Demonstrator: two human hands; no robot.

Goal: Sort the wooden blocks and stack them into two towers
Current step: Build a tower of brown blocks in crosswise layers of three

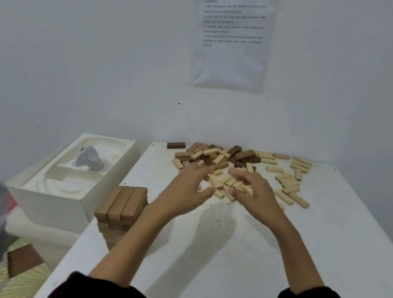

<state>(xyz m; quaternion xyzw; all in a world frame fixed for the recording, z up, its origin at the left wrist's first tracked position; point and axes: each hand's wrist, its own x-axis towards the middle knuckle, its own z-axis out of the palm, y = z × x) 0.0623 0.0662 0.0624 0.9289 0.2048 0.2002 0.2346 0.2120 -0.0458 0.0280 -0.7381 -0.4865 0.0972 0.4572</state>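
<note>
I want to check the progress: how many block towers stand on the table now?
1. The brown tower stands at the left edge of the table. The loose blocks lie scattered at the far side, and none are stacked as a second tower.

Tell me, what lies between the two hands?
Pale wooden blocks on the white table, between left hand and right hand; the head view shows it.

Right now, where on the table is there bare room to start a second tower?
The near half of the table is bare, between the brown tower on its left edge and the right edge. Crowded along the far edge: the mixed pile and the scattered light blocks beside it.
</note>
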